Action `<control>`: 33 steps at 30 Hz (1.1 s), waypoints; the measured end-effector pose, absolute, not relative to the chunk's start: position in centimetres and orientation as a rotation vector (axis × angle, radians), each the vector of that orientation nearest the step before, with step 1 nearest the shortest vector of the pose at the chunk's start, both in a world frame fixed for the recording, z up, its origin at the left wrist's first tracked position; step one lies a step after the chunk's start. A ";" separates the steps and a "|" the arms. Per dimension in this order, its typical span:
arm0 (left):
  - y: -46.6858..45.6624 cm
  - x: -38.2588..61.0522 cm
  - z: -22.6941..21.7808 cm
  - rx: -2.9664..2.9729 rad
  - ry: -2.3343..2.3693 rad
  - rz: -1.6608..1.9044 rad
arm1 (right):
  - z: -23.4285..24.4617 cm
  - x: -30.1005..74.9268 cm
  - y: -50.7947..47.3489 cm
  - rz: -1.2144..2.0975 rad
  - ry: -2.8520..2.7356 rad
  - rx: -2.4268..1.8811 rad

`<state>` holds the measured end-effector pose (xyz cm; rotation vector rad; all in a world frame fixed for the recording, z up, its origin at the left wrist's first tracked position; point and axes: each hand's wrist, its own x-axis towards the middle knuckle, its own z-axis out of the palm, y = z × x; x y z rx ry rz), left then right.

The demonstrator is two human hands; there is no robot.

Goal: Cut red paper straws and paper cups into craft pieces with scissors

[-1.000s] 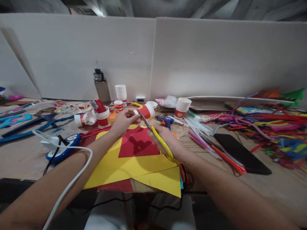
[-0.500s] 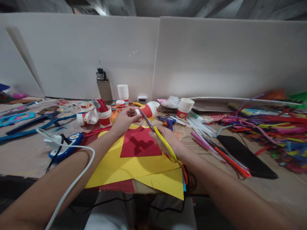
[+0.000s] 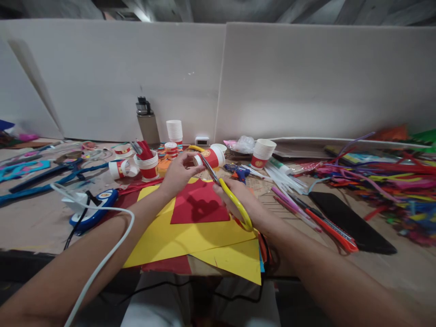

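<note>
A person's left hand has its grip on the left end of a red-and-white cup, held sideways above the tabletop. The right hand has its grip wrapped around yellow-handled scissors, whose blades reach across the cup. Below, a red sheet lies on yellow sheets, a cup stack farther back.

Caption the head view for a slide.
Left hand holds a red-and-white paper cup, right hand yellow-handled metal scissors.
</note>
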<state>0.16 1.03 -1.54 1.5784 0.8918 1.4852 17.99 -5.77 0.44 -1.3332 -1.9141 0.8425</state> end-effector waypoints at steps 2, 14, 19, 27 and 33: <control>1.2 0.2 -1.5 1.457 0.856 1.468 | 0.7 17.9 -6.1 0.804 -1.912 -1.362; 1.6 0.0 -2.0 1.326 0.803 1.393 | 0.4 18.3 -5.2 0.687 -2.011 -1.427; 1.4 0.1 -1.7 1.310 0.820 1.390 | 0.7 18.1 -5.9 0.706 -1.996 -1.414; 1.4 0.0 -1.5 1.354 0.850 1.389 | 0.7 18.0 -6.1 0.717 -1.997 -1.426; 1.5 -0.3 -2.0 1.567 0.895 1.414 | 0.6 18.1 -5.8 0.755 -2.026 -1.433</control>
